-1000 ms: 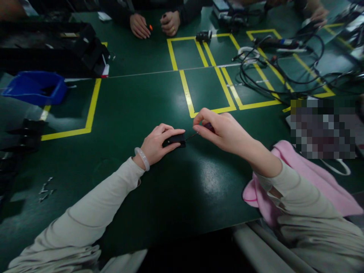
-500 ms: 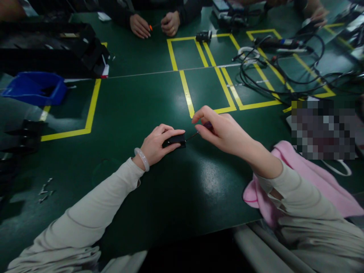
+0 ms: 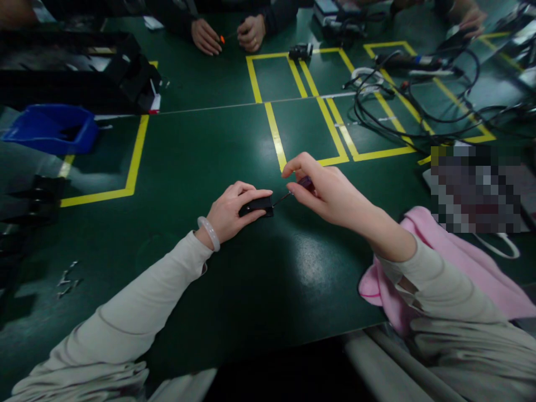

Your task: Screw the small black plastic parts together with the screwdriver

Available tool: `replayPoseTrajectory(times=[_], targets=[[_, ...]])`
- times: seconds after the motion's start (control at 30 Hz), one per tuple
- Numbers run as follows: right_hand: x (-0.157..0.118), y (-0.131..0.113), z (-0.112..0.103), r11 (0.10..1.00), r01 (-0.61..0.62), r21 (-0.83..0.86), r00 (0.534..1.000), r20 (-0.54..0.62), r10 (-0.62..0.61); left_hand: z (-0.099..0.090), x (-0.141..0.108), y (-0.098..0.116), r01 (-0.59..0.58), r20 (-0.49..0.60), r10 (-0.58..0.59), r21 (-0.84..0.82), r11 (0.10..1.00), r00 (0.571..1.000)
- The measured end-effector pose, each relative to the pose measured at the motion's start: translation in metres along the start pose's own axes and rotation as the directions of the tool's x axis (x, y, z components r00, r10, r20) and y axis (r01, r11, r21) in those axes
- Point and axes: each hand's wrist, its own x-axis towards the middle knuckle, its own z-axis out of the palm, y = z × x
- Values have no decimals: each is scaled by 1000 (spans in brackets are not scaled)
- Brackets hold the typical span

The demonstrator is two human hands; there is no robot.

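Note:
On the green table, my left hand (image 3: 233, 211) grips a small black part (image 3: 262, 206) between thumb and fingers. A screwdriver with a dark purple handle (image 3: 306, 182) is in my right hand (image 3: 330, 192), held near the thumb and curled fingers. Its thin shaft slants down to the left, and the tip meets the right end of the black part. The inner side of the black part is hidden under my left hand.
A blue bin (image 3: 52, 129) and black housings (image 3: 79, 72) stand at the left, with small screws (image 3: 67, 279) nearer. Black cables (image 3: 419, 123) and a pink cloth (image 3: 444, 262) lie at the right. Across the table are another person's hands (image 3: 251, 34).
My left hand stays on the black part. The fingers of my right hand have shifted very slightly around the screwdriver handle.

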Motion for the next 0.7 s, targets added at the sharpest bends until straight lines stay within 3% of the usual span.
replayPoseTrajectory(times=[0.7], targets=[[1, -1, -1, 1000, -19, 15, 1000, 24, 19, -1, 1, 2, 22, 8, -22, -4, 1000, 1000]])
